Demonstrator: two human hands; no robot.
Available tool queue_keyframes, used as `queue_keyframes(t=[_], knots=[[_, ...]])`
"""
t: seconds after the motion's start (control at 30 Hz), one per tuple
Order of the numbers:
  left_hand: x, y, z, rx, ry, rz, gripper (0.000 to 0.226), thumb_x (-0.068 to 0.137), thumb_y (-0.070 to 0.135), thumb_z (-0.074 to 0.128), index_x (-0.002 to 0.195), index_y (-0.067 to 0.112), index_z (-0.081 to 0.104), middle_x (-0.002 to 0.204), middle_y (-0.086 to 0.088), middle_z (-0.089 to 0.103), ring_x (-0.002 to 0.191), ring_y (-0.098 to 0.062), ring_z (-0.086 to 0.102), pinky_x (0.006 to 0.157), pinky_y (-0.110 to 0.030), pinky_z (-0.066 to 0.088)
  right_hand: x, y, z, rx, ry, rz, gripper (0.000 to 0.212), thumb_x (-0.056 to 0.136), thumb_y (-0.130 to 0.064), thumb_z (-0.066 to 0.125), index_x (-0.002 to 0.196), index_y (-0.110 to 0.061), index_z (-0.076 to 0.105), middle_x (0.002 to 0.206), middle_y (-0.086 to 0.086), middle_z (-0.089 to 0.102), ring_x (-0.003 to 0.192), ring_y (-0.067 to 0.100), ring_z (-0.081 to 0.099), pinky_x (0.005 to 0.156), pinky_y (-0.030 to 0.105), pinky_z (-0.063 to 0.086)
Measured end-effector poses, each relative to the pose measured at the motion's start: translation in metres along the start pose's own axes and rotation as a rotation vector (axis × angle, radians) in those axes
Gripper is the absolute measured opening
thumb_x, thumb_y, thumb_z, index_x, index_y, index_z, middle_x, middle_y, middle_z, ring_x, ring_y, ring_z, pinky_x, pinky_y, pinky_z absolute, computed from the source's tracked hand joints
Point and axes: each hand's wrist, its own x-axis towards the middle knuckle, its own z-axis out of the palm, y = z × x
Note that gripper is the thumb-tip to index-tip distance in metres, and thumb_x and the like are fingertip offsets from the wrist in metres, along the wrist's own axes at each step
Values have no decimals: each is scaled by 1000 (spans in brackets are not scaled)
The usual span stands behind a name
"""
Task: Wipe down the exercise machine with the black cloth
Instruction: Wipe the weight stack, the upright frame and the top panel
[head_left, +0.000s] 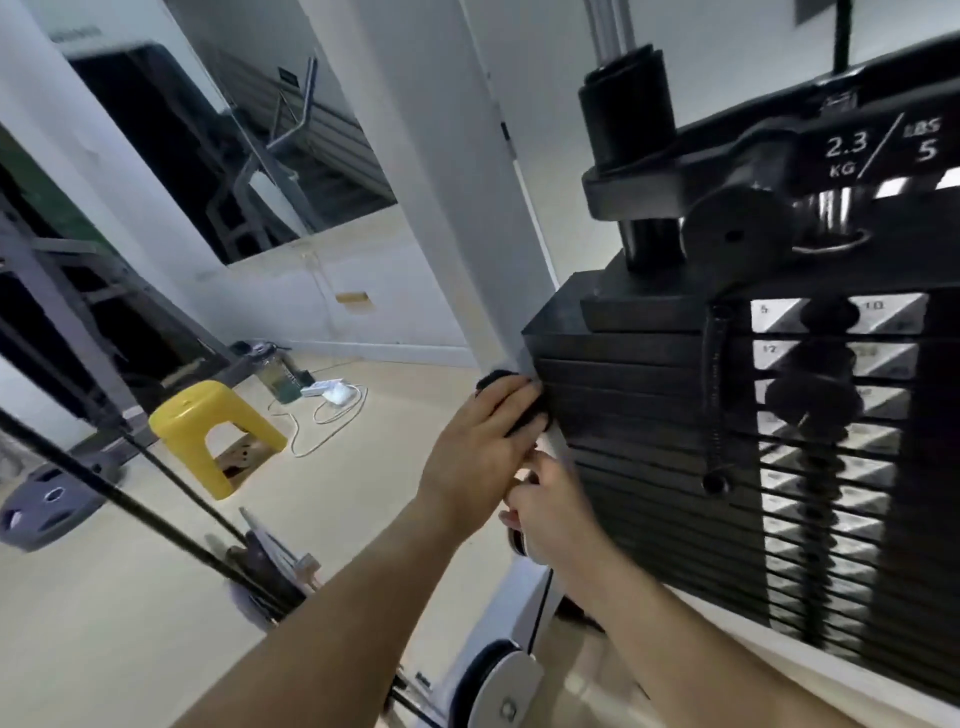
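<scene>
Our left hand (483, 441) is closed round the black cloth (496, 379), pressing it on the machine's white upright (457, 208) where the weight stack (623, 415) corner meets it at three o'clock. Our right hand (550, 512) sits at six, fingers curled on what, we cannot tell. Mid-wipe, we judge; next comes a stroke along the post. Plate edges crowd three o'clock, open floor at nine.
</scene>
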Motion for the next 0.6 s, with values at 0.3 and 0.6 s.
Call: queue_keyframes(t=[0.3, 0.6], knots=[[-26, 48, 42, -358, 2, -339, 43, 84, 20, 55, 126, 9, 61, 154, -8, 32, 125, -32, 32, 98, -29, 41, 0, 38, -17, 372, 33, 104, 60, 95, 13, 31, 144, -21, 43, 125, 8, 63, 98, 18, 64, 76, 27, 55], [-62, 121, 94, -398, 28, -408, 44, 74, -2, 67, 117, -4, 61, 130, -19, 59, 118, -28, 57, 100, -37, 46, 10, 95, -55, 444, 139, 379, 54, 84, 8, 35, 124, -18, 60, 95, 11, 66, 89, 23, 63, 69, 31, 52]])
